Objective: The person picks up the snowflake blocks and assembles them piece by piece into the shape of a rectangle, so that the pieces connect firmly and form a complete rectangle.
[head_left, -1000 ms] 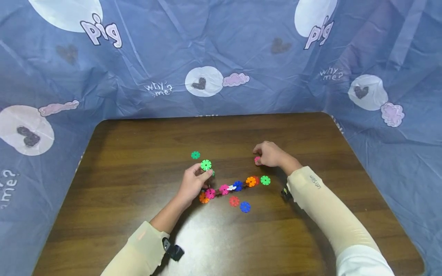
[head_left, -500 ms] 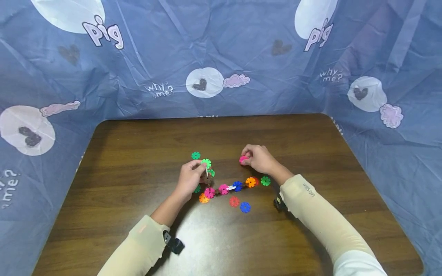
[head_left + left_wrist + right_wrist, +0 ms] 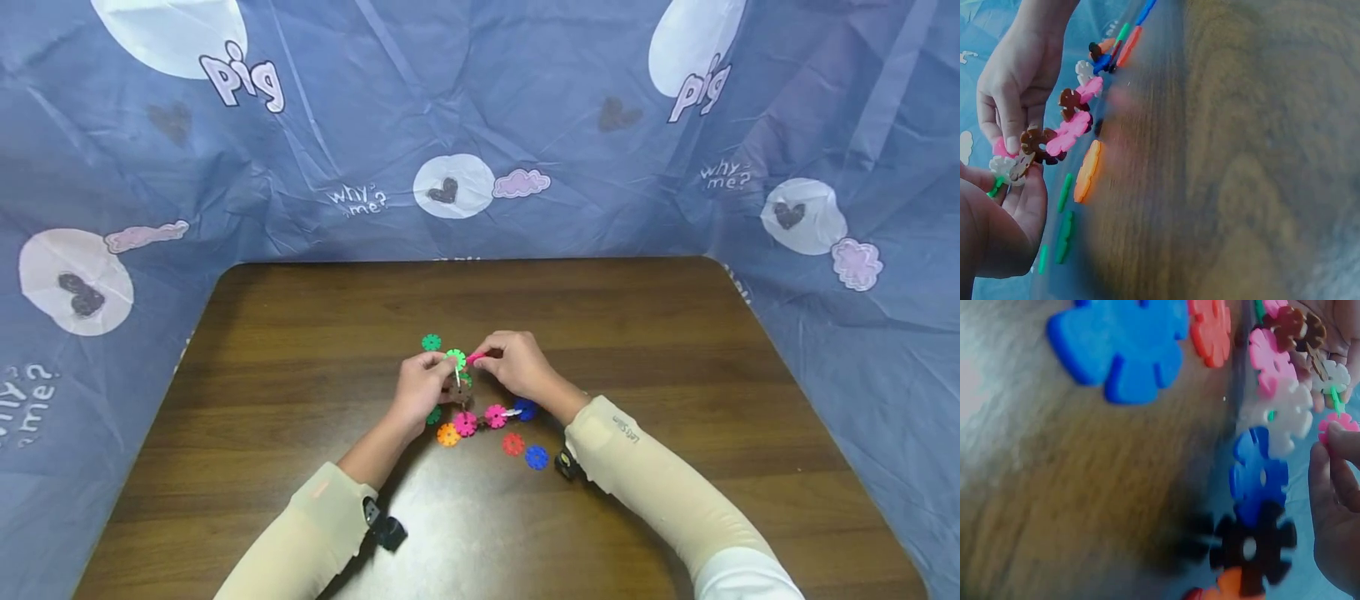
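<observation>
My left hand (image 3: 417,392) pinches one end of a chain of slotted snowflake discs, at a light green disc (image 3: 456,359) and a white disc (image 3: 1002,167). Between the fingers of my right hand (image 3: 519,364) is a single pink disc (image 3: 475,357), its edge at the green disc; whether the slots are joined I cannot tell. From the left hand the chain runs right through brown (image 3: 1038,145), pink (image 3: 465,424), white and blue discs (image 3: 527,409). Its dark brown and orange far end (image 3: 1232,584) is hidden by the right arm in the head view.
Loose discs lie on the brown wooden table (image 3: 300,333): green (image 3: 431,342) behind the left hand, orange (image 3: 448,435), red (image 3: 513,444) and blue (image 3: 536,457) in front of the chain. A printed blue cloth (image 3: 315,167) hangs around the table's back and sides.
My right hand has carried the pink disc leftward from the table's right part to the green disc. The left hand has stayed nearly in place, still holding the chain end.
</observation>
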Available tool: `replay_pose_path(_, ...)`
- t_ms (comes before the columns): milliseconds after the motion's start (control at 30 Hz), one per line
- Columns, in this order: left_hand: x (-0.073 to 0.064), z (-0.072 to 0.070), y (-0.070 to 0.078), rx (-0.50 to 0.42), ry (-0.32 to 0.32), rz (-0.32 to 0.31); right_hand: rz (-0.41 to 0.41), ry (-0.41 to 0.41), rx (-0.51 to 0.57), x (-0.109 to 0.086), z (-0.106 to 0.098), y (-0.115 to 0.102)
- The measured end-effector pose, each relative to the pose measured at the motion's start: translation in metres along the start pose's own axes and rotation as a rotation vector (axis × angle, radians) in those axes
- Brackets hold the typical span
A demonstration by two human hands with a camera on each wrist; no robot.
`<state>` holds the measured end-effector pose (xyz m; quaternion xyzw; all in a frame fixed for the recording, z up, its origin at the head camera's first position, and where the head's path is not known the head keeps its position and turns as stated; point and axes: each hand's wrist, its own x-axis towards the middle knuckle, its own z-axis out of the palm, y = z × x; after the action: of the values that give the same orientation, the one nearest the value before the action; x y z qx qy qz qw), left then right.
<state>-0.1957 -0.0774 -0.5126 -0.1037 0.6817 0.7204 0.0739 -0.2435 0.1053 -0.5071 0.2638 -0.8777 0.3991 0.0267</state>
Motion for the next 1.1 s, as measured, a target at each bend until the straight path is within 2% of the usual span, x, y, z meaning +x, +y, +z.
replay_pose_path(333, 0.002, 0.000, -0.002, -0.034, -0.009, -0.045, -0.129, 0.082, -0.018, -0.001, 0.008, 0.003)
replay_pose_path(567, 0.003, 0.002, -0.001, -0.108, 0.042, -0.089, -0.256, 0.095, -0.009, 0.005, 0.010, 0.004)
replay_pose_path(700, 0.002, 0.004, -0.002, -0.121, 0.064, -0.095, -0.283, 0.082, -0.034, 0.006, 0.010, 0.004)
replay_pose_path(800, 0.003, 0.005, 0.000, -0.100, 0.052, -0.077, -0.222, 0.013, -0.058, 0.008, 0.002, 0.002)
replay_pose_path(867, 0.003, 0.006, 0.001, -0.078, 0.035, -0.071, -0.134, -0.062, -0.048, 0.009, -0.009, 0.003)
replay_pose_path(1000, 0.001, 0.006, -0.001, -0.058, -0.005, -0.074, 0.078, -0.196, -0.007, -0.001, -0.042, 0.018)
replay_pose_path(1100, -0.001, 0.002, 0.001, -0.048, -0.019, -0.072, 0.148, -0.266, -0.059, -0.018, -0.070, 0.036)
